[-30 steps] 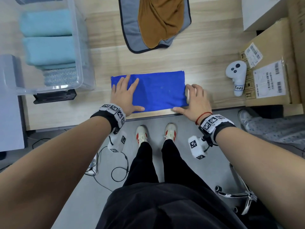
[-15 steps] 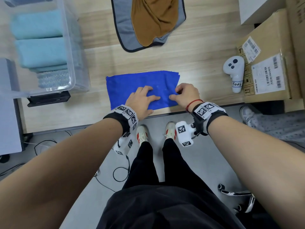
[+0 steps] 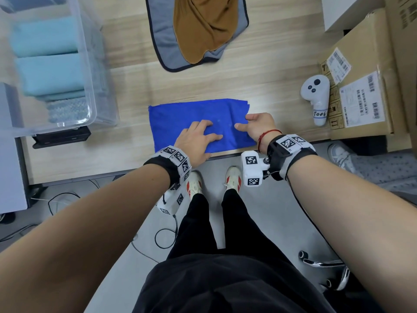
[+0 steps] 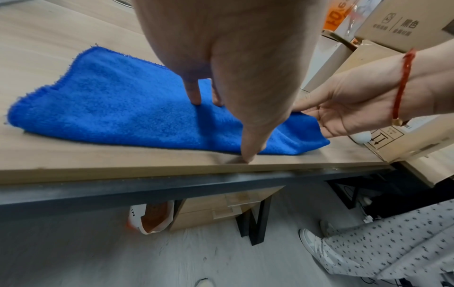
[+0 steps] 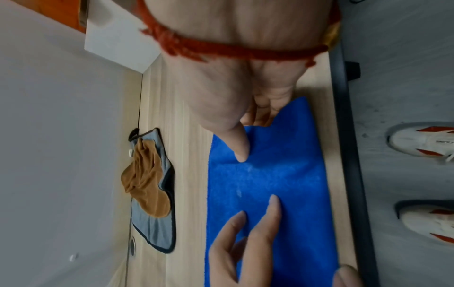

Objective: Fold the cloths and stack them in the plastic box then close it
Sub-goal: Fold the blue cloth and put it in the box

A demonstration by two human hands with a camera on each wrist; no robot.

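Note:
A blue cloth (image 3: 180, 123), folded into a long strip, lies along the table's front edge (image 3: 112, 175). My left hand (image 3: 198, 138) presses flat on its middle with straight fingers (image 4: 194, 95). My right hand (image 3: 255, 126) pinches the strip's right end, thumb (image 5: 239, 147) on top and fingers underneath, and that end is lifted slightly (image 4: 304, 126). The clear plastic box (image 3: 90, 86) stands open at the left with folded teal cloths (image 3: 45, 71) inside. A brown cloth (image 3: 203, 26) lies crumpled on a grey cloth (image 3: 162, 41) at the back of the table.
A white controller (image 3: 316, 98) lies to the right of the blue cloth, beside a cardboard box (image 3: 365, 64). A black device (image 3: 61, 138) sits under the plastic box's front. Another person's feet (image 3: 338, 152) are on the floor at the right.
Both hands lay flat on the strip's two ends. The left hand slid to the middle, and the right hand curled round the right end and raised it a little.

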